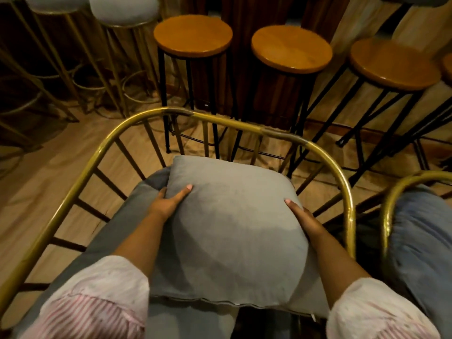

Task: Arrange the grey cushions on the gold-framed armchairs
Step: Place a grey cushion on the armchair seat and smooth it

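A square grey cushion (232,228) lies inside the gold-framed armchair (102,145) right in front of me, its far corner near the curved back rail. My left hand (168,200) grips its left edge, thumb on top. On its right edge my right hand (302,216) holds it the same way. Under and to the left of it a darker grey seat cushion (122,231) shows. A second gold-framed armchair (389,201) stands at the right edge with a blue-grey cushion (420,236) in it.
Three wooden-topped bar stools on black legs (193,35) (291,48) (393,63) stand just behind the armchair. Gold-legged stools with grey seats (123,9) stand at the back left. Light wooden floor (49,167) shows to the left of the chair.
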{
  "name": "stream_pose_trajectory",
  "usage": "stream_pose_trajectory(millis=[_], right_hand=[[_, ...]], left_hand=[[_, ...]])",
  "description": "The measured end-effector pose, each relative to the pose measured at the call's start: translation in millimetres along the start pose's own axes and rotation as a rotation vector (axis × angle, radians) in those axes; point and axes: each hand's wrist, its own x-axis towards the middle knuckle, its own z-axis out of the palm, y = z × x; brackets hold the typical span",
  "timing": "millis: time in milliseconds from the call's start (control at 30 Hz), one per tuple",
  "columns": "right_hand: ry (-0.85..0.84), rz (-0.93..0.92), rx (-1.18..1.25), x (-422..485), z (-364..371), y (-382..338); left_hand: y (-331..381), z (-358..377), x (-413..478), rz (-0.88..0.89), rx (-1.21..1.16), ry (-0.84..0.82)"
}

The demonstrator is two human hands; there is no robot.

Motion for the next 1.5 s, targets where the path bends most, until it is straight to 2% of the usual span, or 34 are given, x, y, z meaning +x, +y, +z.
stream_pose_trajectory(millis=[400, 600, 767, 1133, 1333, 1500], right_hand=[[0.032, -0.339, 0.098, -162.7, -9.9, -75.5], [0.000, -0.469, 0.091, -235.1, -78.8, -103.9], [0.110, -0.531, 0.117, -289.0, -178.0, -87.3], [0.406, -0.444, 0.150, -351.6, -425.7, 32.5], [0.563, -0.412, 0.165, -343.7, -501.6, 90.8], [0.574, -0.423, 0.208, -300.4, -516.4, 113.3]], left_hand=[[38.8, -76.1, -161.4, 0.218, -0.154, 0.102], [68.9, -63.0, -242.6, 0.426, -0.139, 0.112], [87.0, 7.4, -292.6, 0.497, -0.149, 0.002], [114.7, 259.0, -396.3, 0.651, -0.125, -0.325], [128.7, 355.4, -410.0, 0.699, -0.005, -0.462], [139.9, 397.3, -384.7, 0.727, 0.065, -0.413]])
